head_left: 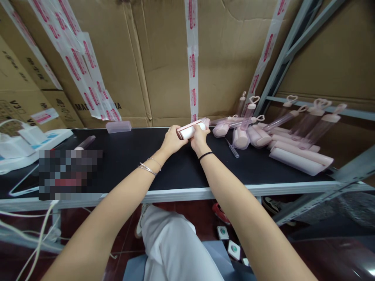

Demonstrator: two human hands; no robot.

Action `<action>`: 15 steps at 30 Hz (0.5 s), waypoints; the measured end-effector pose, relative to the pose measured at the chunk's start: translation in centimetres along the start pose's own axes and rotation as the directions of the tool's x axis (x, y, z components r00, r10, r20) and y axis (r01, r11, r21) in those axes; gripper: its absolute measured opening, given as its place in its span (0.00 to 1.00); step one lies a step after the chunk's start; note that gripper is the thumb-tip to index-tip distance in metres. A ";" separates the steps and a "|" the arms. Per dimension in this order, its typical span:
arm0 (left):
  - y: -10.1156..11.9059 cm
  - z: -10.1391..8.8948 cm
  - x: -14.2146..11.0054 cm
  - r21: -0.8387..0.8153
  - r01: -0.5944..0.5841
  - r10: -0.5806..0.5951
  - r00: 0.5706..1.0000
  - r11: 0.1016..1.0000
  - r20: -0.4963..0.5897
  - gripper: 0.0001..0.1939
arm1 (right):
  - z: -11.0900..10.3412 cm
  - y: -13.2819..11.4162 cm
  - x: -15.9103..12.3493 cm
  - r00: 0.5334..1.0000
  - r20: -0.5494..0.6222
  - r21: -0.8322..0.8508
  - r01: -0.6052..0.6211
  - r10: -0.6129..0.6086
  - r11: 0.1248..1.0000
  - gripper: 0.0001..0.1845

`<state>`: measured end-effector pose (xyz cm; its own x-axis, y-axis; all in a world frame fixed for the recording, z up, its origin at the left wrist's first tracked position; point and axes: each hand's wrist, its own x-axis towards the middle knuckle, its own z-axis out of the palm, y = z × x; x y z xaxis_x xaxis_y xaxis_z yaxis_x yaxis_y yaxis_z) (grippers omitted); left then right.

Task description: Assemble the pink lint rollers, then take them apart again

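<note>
Both my hands are closed around a pink-and-white lint roller (187, 132) above the black tabletop, near the cardboard at the back. My left hand (172, 139) grips its left end, where a dark rim shows. My right hand (200, 136) holds the right end, with the thumb laid along the white part. Right of it, several similar lint rollers (241, 138) with clear pink stems and heart-shaped loops lie and lean together. A small screwdriver (233, 148) with a clear handle lies between them and my right hand.
A translucent pink case (118, 127) sits against the cardboard (164, 62). On the left are a white power strip (55, 138) with plugs, a clear tube (85, 143) and a blurred-out patch. Metal shelf posts (288, 50) stand at right. Cables (41, 238) hang below the table edge.
</note>
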<state>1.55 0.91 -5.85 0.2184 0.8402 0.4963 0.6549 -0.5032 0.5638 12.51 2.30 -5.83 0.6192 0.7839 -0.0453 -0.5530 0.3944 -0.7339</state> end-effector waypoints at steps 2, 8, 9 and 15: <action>-0.2 0.1 0.0 0.008 -0.007 0.007 1.000 1.000 0.003 0.28 | 0.0 0.0 0.0 1.000 -0.002 -0.016 0.001 -0.002 1.000 0.29; -3.0 -1.8 2.9 0.001 -0.078 0.076 0.983 0.997 0.168 0.35 | -0.5 -0.4 0.0 0.994 -0.092 0.020 -0.059 0.060 0.998 0.31; -4.0 -2.9 4.1 0.059 -0.048 0.040 0.991 0.997 0.131 0.33 | -0.5 -0.4 -0.1 0.991 -0.106 0.033 -0.075 0.078 0.997 0.32; -13.9 -11.3 9.8 0.627 0.155 -0.164 0.985 0.764 -0.043 0.31 | 0.0 -0.6 -0.5 0.959 -0.034 0.129 -0.276 0.282 0.952 0.14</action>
<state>-13.58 13.86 -1.40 0.0766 0.9021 0.4246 0.9874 -0.1278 0.0933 12.56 1.65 -5.34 0.4565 0.8464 -0.2741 -0.7696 0.2211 -0.5991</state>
